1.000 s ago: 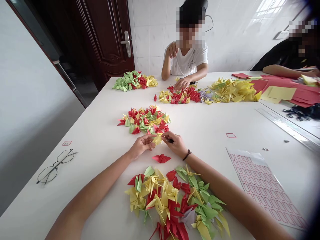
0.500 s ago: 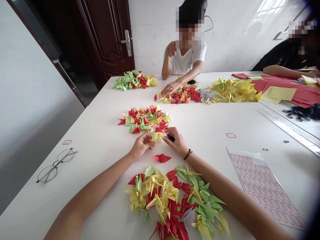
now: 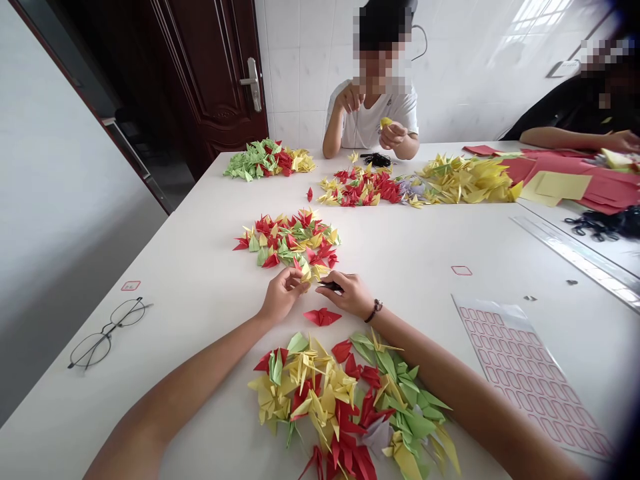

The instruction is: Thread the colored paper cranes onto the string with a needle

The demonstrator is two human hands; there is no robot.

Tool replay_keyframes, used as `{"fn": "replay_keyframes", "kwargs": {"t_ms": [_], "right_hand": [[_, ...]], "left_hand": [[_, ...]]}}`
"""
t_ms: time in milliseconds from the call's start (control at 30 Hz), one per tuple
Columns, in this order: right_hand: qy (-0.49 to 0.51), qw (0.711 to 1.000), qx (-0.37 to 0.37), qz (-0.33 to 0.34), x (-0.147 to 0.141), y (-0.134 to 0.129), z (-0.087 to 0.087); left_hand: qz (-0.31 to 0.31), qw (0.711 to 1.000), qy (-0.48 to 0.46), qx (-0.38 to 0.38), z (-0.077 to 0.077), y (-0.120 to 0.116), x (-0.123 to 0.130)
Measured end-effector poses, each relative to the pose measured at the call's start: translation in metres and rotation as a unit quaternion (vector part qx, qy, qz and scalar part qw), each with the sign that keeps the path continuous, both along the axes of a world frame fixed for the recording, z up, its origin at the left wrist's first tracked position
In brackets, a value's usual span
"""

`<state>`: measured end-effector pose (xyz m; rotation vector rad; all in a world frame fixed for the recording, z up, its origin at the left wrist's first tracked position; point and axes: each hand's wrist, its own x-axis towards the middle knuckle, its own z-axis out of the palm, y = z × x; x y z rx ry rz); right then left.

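My left hand [image 3: 285, 293] pinches a yellow folded paper crane [image 3: 307, 274] at the near edge of a mixed crane pile [image 3: 295, 237]. Close by on the right, my right hand [image 3: 354, 295] is closed around a small black tool [image 3: 331, 287], its point toward the yellow crane; the tool's exact kind is hard to make out. Just below my hands lies a single red paper crane [image 3: 323, 317]. Between my forearms spreads a larger heap of red, yellow and green cranes [image 3: 345, 400].
Across the white table [image 3: 200, 253] sits a person in a white shirt [image 3: 373, 110], near more paper cranes [image 3: 465, 180]. Eyeglasses [image 3: 107, 331] lie at left. A label sheet [image 3: 530, 373] and clear ruler [image 3: 575, 260] are at right, beside red paper [image 3: 560, 170].
My right hand has drawn slightly down and back with the black tool, away from the yellow crane. The person opposite has lifted a hand from the pile, now holding something yellow.
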<state>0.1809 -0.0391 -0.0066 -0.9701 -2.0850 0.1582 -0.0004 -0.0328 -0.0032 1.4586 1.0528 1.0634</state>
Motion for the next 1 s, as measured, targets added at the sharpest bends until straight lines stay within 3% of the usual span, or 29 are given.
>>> {"fn": "replay_keyframes", "kwargs": {"t_ms": [300, 1000], "right_hand": [[-0.013, 0.998, -0.055, -0.009, -0.0003, 0.0008, -0.0009], [0.026, 0.998, -0.06, -0.014, -0.0007, -0.0003, 0.0005]], "left_hand": [[0.006, 0.997, 0.058, 0.043, 0.005, -0.0036, 0.0007], [0.037, 0.992, 0.093, 0.072, 0.0041, -0.002, 0.0015]]}}
